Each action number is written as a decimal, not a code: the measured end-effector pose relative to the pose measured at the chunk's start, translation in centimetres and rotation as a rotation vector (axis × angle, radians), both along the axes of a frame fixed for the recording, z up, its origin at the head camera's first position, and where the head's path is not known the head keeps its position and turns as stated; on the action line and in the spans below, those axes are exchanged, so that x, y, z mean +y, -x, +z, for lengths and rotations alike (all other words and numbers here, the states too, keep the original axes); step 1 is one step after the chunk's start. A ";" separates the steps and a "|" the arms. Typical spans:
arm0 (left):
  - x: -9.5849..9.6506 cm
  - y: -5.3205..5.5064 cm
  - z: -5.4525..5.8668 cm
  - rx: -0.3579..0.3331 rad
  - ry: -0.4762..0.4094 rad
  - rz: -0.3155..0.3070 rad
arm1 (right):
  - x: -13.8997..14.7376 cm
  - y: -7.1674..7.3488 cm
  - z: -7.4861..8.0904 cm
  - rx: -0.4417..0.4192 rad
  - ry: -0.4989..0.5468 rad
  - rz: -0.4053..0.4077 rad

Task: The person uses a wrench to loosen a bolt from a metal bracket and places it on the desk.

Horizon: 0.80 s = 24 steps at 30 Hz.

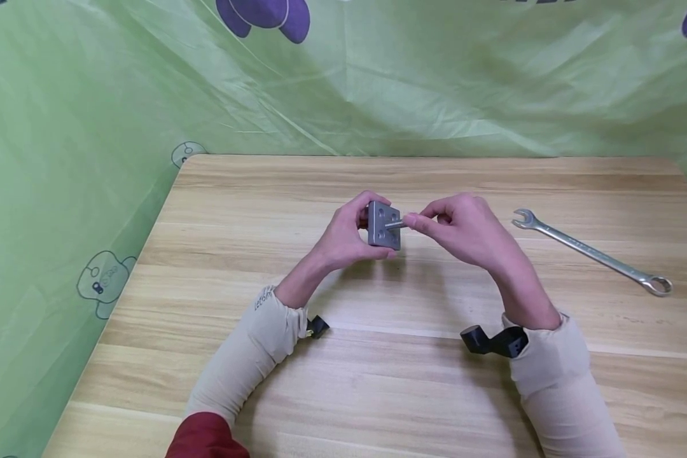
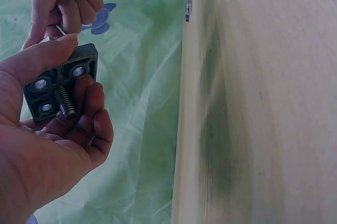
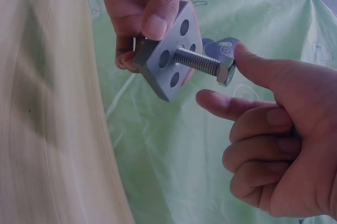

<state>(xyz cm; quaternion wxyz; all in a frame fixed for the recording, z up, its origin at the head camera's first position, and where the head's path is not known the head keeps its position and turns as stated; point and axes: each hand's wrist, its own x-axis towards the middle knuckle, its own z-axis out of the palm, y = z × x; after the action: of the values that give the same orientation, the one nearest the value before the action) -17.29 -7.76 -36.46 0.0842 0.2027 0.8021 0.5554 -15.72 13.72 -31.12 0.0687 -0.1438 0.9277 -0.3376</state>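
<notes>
My left hand [image 1: 346, 238] grips a small grey square metal plate [image 1: 380, 238] by its edges, holding it up above the table. Round holes mark the plate's face, and a hex bolt [image 3: 202, 62] stands through its middle. The bolt's threaded end [image 2: 65, 101] pokes out of the ribbed back, close to the curled left fingers. At the hex head is my right hand [image 1: 466, 232], its thumb against the head and the index finger just below in the right wrist view. Its other fingers are folded into the palm.
A long combination wrench [image 1: 592, 253] lies on the wooden table [image 1: 378, 394] to the right of my right hand. Green printed sheeting [image 1: 412, 83] hangs behind the table and along its left side. Black wrist cameras [image 1: 495, 341] stick out from the sleeves.
</notes>
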 end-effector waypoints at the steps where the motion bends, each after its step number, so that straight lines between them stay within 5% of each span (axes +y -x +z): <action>1: 0.1 0.0 0.0 0.000 0.001 0.000 | 0.0 0.0 0.0 -0.008 0.001 0.002; 24: 0.1 -0.1 0.0 -0.004 0.009 0.009 | -0.6 -0.4 -0.7 0.273 0.134 0.099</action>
<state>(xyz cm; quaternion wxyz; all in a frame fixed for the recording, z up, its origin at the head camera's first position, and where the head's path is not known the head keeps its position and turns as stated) -17.18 -7.65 -36.48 0.0840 0.1977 0.8053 0.5526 -15.30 13.08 -31.81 -0.0513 -0.2382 0.8956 -0.3721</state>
